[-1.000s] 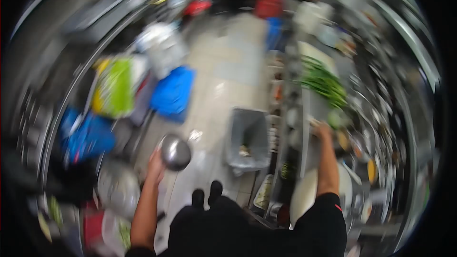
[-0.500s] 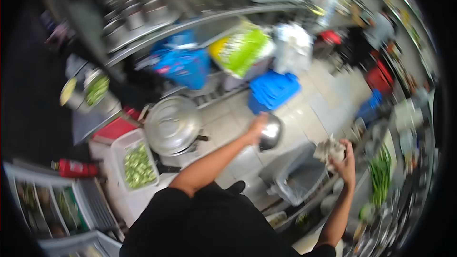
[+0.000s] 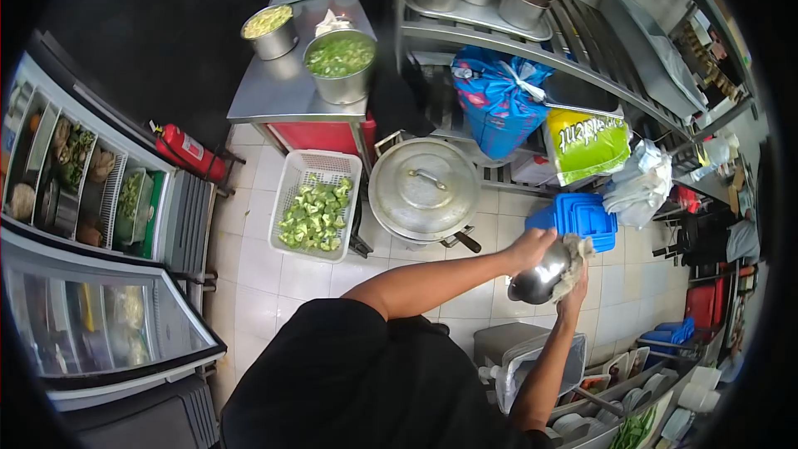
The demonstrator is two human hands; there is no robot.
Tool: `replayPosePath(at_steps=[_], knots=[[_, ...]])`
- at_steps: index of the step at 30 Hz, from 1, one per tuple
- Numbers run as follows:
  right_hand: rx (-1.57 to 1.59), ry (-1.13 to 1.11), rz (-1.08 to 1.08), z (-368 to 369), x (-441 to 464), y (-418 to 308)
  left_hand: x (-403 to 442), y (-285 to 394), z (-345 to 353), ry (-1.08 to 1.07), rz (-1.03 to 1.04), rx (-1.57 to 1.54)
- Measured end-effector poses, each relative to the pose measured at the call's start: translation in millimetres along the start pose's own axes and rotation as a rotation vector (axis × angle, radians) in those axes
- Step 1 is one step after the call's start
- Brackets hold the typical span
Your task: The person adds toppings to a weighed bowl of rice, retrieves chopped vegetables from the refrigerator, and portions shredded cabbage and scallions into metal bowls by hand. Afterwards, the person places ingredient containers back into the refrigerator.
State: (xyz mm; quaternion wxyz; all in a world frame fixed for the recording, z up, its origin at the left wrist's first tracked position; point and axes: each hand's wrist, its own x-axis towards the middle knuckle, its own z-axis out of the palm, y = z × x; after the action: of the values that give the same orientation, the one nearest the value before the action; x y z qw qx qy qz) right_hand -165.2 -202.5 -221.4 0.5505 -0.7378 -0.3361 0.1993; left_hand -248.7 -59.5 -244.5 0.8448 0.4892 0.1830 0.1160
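Left hand [image 3: 533, 250] is gripping a shiny, round metal bowl [image 3: 540, 278]. Right hand [image 3: 573, 294], alongside, is clutching crumpled off-white cloth [image 3: 576, 260].

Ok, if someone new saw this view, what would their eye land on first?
Probably the shiny metal bowl, held in the left hand out in front of the body, with the right hand holding a cloth against it. After that, likely the big lidded pot beside the white basket of broccoli, then the bright blue bag below the shelf.
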Motion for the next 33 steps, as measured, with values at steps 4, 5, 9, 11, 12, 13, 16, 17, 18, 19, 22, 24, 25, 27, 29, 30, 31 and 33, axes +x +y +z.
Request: replayPosePath(at_steps=[4, 5, 9, 11, 12, 13, 16, 17, 18, 19, 22, 24, 25, 27, 29, 30, 31, 33], knots=[[-0.209, 0.270, -0.186, 32.8, -5.6, 12.7, 1.7, 28.0, -26.1, 0.307, -0.250, -0.533], [-0.273, 0.411, -0.009, 36.9, -14.7, 69.1, 6.1, 32.0, -30.7, 0.266, -0.326, -0.729], [-0.391, 0.603, -0.247, 98.5, -34.2, 2.9, 14.3, 14.8, -10.5, 0.382, -0.089, -0.563], [-0.511, 0.622, -0.289, 92.9, -37.2, -5.3, 10.4, 3.5, 6.3, 0.477, -0.015, -0.357], [-0.510, 0.591, -0.366, 83.1, -31.0, -5.7, 4.0, 2.7, 15.0, 0.406, 0.142, 0.048], [-0.511, 0.559, -0.441, 69.1, -24.2, -8.8, 2.0, 2.7, 23.5, 0.315, 0.309, 0.446], [-0.581, 0.462, -0.509, 13.5, -15.4, -31.0, 5.3, 2.4, 47.1, -0.006, 0.291, 0.360], [-0.569, 0.496, -0.482, -4.9, -14.5, -25.9, 7.1, 2.3, 52.8, -0.072, 0.307, 0.470], [-0.587, 0.541, -0.452, -25.9, -9.7, -9.7, 4.9, 1.1, 62.7, -0.126, 0.292, 0.475], [-0.149, 0.464, -0.211, -47.9, -4.1, 13.4, -0.6, 0.5, 72.5, -0.160, 0.288, 0.456], [0.713, 0.456, 0.257, -73.0, -22.8, 37.7, -12.1, -5.9, 97.4, -0.194, 0.362, 0.463], [1.279, 0.536, 0.474, -63.1, -36.2, 53.1, -11.1, -18.3, 108.2, -0.191, 0.507, 0.677], [1.292, 0.586, 0.342, -44.0, -42.5, 76.7, -9.2, -24.6, 118.1, -0.210, 0.677, 0.780], [1.180, 0.669, 0.074, -14.8, -53.7, 141.4, -2.1, -44.9, 124.0, -0.309, 0.709, 0.856], [1.545, 0.894, 0.318, -30.5, -59.9, 77.5, -0.9, -57.2, 128.9, -0.435, 0.716, 0.973], [1.539, 0.950, 0.280, -37.6, -58.7, 83.1, -1.4, -58.4, 135.0, -0.490, 0.707, 1.007], [1.379, 1.131, 0.241, -37.7, -59.0, 92.6, -3.0, -58.0, 137.7, -0.548, 0.694, 1.046], [0.780, 1.287, 0.220, -60.5, -76.1, 80.1, -0.3, -53.4, 135.8, -0.723, 0.660, 1.140]])
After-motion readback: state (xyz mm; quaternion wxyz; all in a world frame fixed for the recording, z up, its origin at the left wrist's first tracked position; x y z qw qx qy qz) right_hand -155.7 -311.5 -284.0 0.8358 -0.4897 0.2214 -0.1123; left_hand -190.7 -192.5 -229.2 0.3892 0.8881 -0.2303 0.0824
